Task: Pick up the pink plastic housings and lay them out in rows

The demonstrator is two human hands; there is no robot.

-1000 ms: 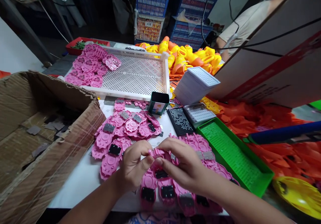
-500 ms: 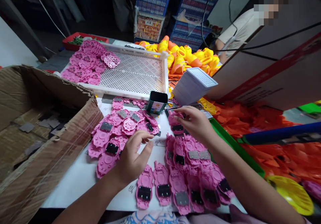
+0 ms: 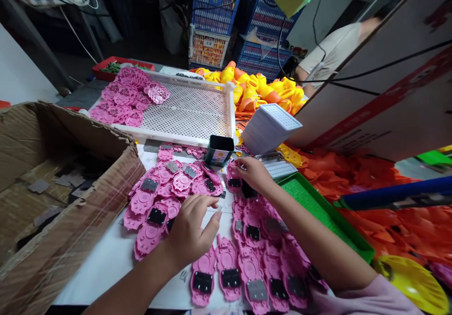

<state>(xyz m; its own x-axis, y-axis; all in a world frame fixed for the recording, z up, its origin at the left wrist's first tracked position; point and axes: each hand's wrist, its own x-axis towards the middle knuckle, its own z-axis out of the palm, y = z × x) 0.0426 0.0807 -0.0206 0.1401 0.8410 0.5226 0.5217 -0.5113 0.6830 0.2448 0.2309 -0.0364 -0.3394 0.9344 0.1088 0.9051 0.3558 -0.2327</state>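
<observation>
My left hand hovers over the white work surface, thumb and fingers apart, holding nothing. Beside it on the left lies a loose pile of pink plastic casings, some with black or grey rectangular panels. My right hand reaches forward with its fingers pinched at the top of a pink casing with a black panel; what is between the fingertips is too small to make out. Below the right forearm, more pink casings lie in overlapping rows. A dark green tin stands just beyond the hands.
A white perforated tray holds pink pieces on its left. Left stands an open cardboard box. A white tray stack, a green tray and orange parts are at right. Yellow toys are heaped behind; a person's sleeve shows beyond.
My right hand has shifted slightly left, and its fingertips are drawn closer together. More of the green tray shows beside that forearm. My left hand stays nearly in place; the camera view has tilted up slightly.
</observation>
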